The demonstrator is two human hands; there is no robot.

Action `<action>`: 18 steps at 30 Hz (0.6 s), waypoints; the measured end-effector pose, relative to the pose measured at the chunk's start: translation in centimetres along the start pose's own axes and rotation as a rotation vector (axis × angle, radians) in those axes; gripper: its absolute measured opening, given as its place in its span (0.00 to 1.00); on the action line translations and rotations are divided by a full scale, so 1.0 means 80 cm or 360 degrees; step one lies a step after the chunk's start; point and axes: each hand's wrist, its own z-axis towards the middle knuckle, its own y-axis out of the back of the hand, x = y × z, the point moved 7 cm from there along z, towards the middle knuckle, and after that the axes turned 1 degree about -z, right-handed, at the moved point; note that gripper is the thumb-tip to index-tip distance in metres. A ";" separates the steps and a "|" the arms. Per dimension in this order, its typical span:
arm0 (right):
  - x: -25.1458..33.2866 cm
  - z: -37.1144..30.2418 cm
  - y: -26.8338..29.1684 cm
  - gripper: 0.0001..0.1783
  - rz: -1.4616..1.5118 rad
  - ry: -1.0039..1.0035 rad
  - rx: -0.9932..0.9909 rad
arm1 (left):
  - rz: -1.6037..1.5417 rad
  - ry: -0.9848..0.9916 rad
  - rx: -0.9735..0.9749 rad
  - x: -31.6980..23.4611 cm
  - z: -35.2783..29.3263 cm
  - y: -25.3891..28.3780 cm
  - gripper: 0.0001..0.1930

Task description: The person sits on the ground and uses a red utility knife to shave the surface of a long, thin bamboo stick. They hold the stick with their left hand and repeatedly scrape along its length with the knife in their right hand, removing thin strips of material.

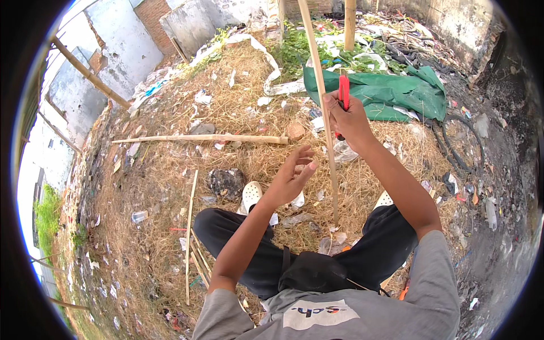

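A long bamboo strip [321,79] stands nearly upright in front of me, its lower end near the ground between my feet. My right hand [352,122] is closed around a red-handled tool [344,90], which looks like a utility knife. Its thumb side meets the strip; whether it also grips the strip is hard to tell. My left hand [292,178] hovers left of the strip, fingers apart, with nothing in it. A thicker bamboo piece [209,137] lies crosswise on the dry grass beyond it.
Thin bamboo strips [191,238] lie by my left knee, near a dark stone [226,182]. A green tarp [391,96] is crumpled at the far right, with a black hose [453,150] beside it. Bamboo posts [349,25] stand farther off. Litter is scattered over the straw-covered ground.
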 end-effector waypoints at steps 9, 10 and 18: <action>0.065 -0.004 0.017 0.15 0.0275 -0.0041 -0.0163 | -0.0953 0.0219 0.0384 -0.051 0.001 -0.040 0.25; 0.067 -0.013 0.026 0.15 0.0227 -0.0041 -0.0133 | -0.1119 0.0309 0.0485 -0.057 -0.009 -0.037 0.25; 0.044 -0.092 0.019 0.15 0.0270 -0.0194 0.0063 | -0.1104 0.0645 0.0663 -0.072 -0.089 -0.028 0.24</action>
